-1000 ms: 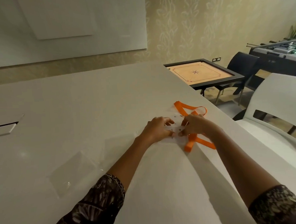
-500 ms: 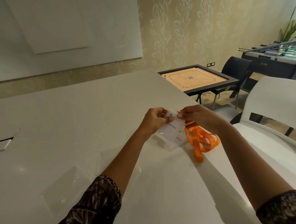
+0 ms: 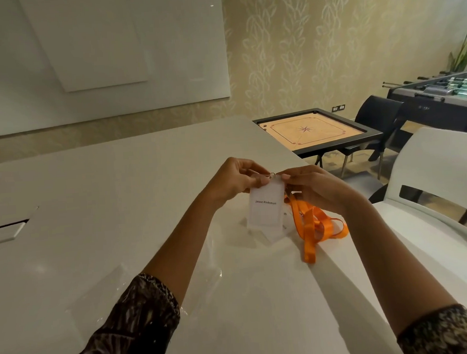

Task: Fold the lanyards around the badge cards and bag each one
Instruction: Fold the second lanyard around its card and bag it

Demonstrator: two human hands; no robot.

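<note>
a second ago both hands lay low on the table (image 3: 118, 197), pressing on the card pile, with the lanyard (image 3: 312, 226) spread out beyond them. now one card (image 3: 265, 207) is lifted clear of the surface and hangs upright between the hands, its printed face toward the camera. the left hand (image 3: 235, 182) pinches its top left corner, fingers curled over the edge. the right hand (image 3: 317, 188) pinches the top right, thumb and fingertips together just beside the metal ring (image 3: 272, 175). the lanyard has been pulled nearer. it drops from behind the right hand and lies bunched in loose loops on the table near its right edge, one end reaching that edge.

by my reading, one badge has been singled out and the wrapping is about to begin. nothing is folded yet and nothing is bagged. more cards (image 3: 271, 233) appear to lie on the table just under the raised one.

the table is white and glossy, with a closed hatch (image 3: 3, 232) at far left. clear bags (image 3: 119, 290) lie flat on it near the left sleeve, hard to count. a whiteboard (image 3: 96, 48) hangs on the wall behind. to the right stand a white chair (image 3: 431, 164), a carrom board (image 3: 306, 131), a dark chair (image 3: 379, 116) and a foosball table (image 3: 440, 90).
</note>
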